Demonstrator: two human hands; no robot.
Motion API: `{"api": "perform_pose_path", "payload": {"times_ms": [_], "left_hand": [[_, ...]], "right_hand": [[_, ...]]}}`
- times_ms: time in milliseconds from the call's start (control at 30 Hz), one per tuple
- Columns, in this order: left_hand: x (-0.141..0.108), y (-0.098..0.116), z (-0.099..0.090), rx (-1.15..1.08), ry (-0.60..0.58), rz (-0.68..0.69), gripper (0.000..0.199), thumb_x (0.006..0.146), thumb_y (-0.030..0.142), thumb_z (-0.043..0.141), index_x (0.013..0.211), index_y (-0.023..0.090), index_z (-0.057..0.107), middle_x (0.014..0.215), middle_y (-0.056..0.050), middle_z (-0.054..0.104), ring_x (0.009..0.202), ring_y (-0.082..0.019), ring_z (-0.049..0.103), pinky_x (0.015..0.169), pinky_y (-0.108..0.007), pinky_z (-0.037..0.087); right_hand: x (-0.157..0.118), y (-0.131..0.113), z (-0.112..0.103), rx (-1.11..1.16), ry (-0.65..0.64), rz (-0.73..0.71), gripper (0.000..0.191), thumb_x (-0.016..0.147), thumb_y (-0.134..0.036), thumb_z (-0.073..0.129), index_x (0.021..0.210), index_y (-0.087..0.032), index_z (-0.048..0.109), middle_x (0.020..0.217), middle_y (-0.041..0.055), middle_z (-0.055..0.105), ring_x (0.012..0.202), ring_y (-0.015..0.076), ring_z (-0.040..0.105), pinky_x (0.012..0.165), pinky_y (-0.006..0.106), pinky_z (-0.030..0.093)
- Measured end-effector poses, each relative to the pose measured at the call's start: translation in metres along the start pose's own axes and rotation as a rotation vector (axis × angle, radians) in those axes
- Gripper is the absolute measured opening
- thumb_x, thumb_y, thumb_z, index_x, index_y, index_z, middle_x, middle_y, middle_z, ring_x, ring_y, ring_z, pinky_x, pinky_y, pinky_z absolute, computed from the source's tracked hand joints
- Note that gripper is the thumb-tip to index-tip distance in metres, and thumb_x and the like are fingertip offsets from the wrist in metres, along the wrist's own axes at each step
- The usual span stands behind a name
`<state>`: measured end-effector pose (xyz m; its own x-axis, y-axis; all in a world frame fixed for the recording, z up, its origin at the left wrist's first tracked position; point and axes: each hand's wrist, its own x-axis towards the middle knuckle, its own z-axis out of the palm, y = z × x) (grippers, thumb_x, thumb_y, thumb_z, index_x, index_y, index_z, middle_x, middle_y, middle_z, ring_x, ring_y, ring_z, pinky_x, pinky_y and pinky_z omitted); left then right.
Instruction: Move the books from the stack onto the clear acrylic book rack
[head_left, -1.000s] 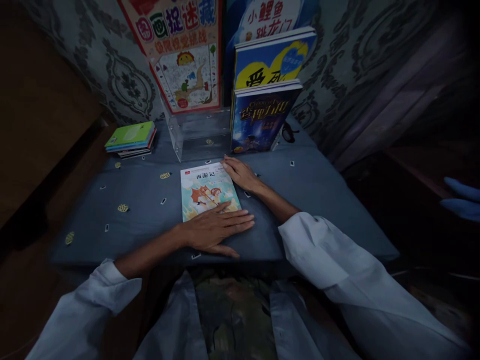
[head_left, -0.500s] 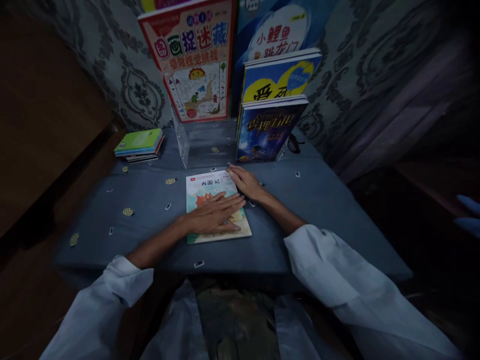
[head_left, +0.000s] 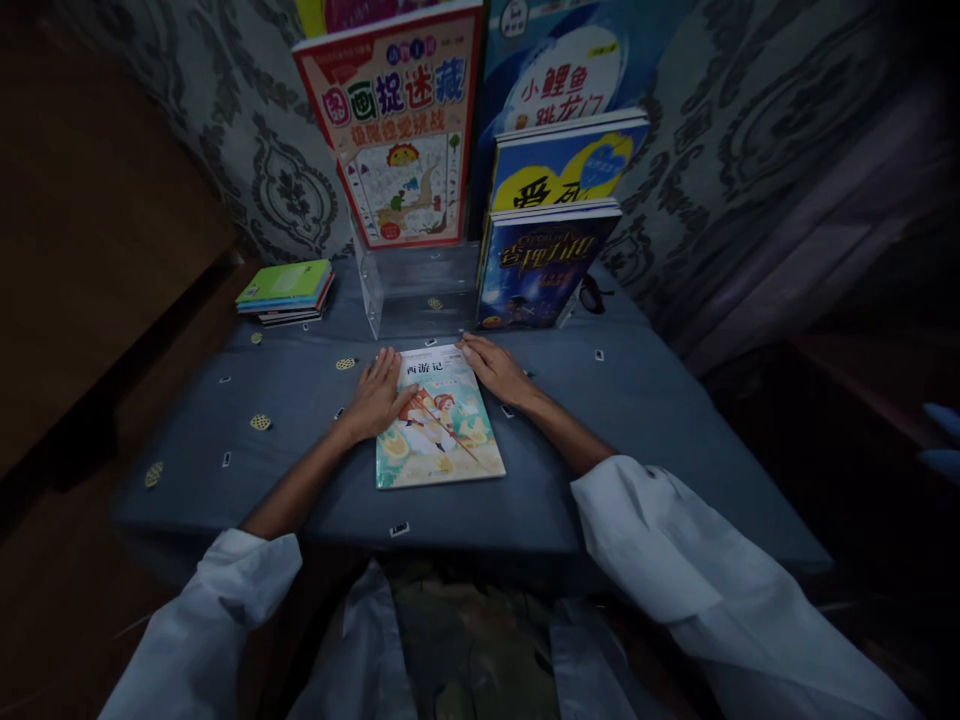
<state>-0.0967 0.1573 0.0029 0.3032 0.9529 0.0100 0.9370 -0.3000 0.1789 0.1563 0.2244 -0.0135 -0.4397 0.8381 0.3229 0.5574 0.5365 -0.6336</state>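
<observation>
A picture-covered paperback book [head_left: 442, 430] lies flat near the middle of the table, its cover facing up. My left hand [head_left: 379, 395] rests at the book's upper left edge, fingers stretched out and thumb reaching over the cover. At the upper right corner, my right hand [head_left: 499, 370] lies with its fingers extended along the edge, touching the book. Neither hand lifts it.
A clear acrylic stand [head_left: 420, 305] behind the book holds a red-bordered picture book [head_left: 409, 190] and a dark blue book [head_left: 544, 265], among several others. A small stack of books [head_left: 285, 285] sits at the left rear. Dark glasses [head_left: 592, 295] lie right of the stand, on the blue-grey tablecloth [head_left: 637, 430].
My left hand has moved from across the middle of the cover up and left to the book's upper left edge, uncovering the picture. My right hand has stayed at the upper right corner.
</observation>
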Motion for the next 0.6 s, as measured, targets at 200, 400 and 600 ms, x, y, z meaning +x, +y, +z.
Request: {"api": "perform_pose_path", "payload": {"times_ms": [200,400,600], "left_hand": [[-0.007,-0.003,0.008,-0.046,0.078,-0.034,0.072,0.103,0.055,0.024,0.155,0.006,0.022,0.163,-0.023,0.021,0.154,-0.031,0.015,0.122,-0.052,0.021],[-0.007,-0.005,0.010,-0.028,0.100,-0.011,0.065,0.103,0.043,0.024,0.154,0.003,0.025,0.163,-0.023,0.023,0.154,-0.031,0.017,0.122,-0.052,0.022],[-0.006,-0.005,0.008,-0.028,0.096,-0.011,0.064,0.103,0.044,0.024,0.154,0.006,0.025,0.163,-0.022,0.025,0.154,-0.030,0.018,0.121,-0.055,0.022]], "right_hand": [[-0.009,-0.034,0.017,-0.247,-0.043,-0.048,0.042,0.101,-0.030,0.037,0.132,-0.015,0.061,0.149,0.0165,0.053,0.141,0.0285,0.045,0.120,0.056,0.027],[-0.003,-0.074,0.054,-0.283,-0.276,-0.307,0.050,0.099,-0.025,0.041,0.146,-0.010,0.046,0.155,0.0188,0.044,0.149,0.0267,0.032,0.122,0.051,0.025],[0.002,-0.051,0.042,-0.322,-0.215,-0.176,0.053,0.102,-0.032,0.035,0.147,-0.007,0.045,0.156,0.0216,0.040,0.150,0.0275,0.031,0.122,0.048,0.027]]}}
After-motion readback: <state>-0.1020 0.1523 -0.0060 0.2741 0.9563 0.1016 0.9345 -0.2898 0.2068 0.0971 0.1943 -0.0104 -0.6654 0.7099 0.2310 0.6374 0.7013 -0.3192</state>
